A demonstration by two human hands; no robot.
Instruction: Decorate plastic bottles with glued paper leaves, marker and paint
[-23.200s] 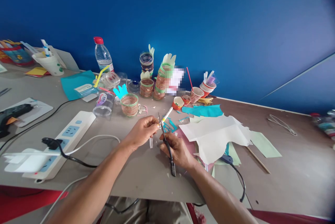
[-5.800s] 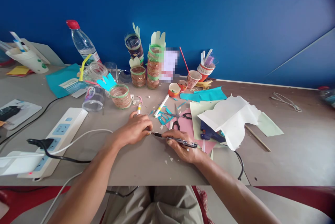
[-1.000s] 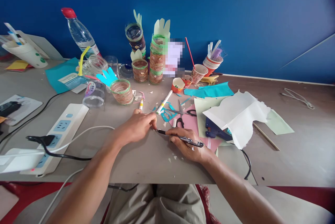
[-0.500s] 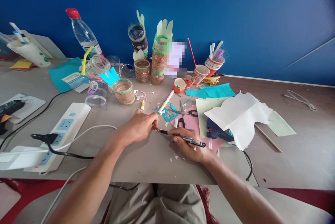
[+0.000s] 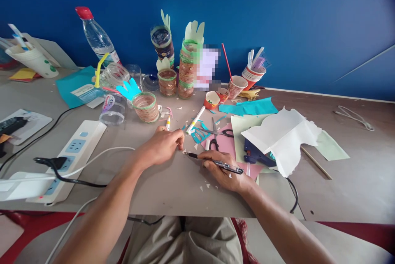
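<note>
Black and clear, the pen [image 5: 227,167] lies pinched between the fingers and thumb of the right hand [image 5: 220,170], its tip beside a tiny paper scrap [image 5: 184,151] on the grey table [image 5: 173,192]. Just left of that scrap is the left hand [image 5: 165,144], fingers curled under; whether they grip anything, I cannot tell. Past the left hand stands a twine-wrapped jar [image 5: 146,110] with a blue paper fringe [image 5: 128,89] rising at its rim, and next to it a clear plastic cup [image 5: 115,116] bearing a purple label [image 5: 108,103]. Farther back, a patterned paper cup [image 5: 237,88] holds a red straw [image 5: 226,61]; just beside it, a stack of red-and-white cups [image 5: 253,75] holds white sticks [image 5: 252,56] and a purple item [image 5: 256,63]. Off to the left, a red-capped bottle [image 5: 94,29] contains clear liquid [image 5: 104,51], and a white cup with green dots [image 5: 37,63] holds white and blue sticks [image 5: 20,38].
</note>
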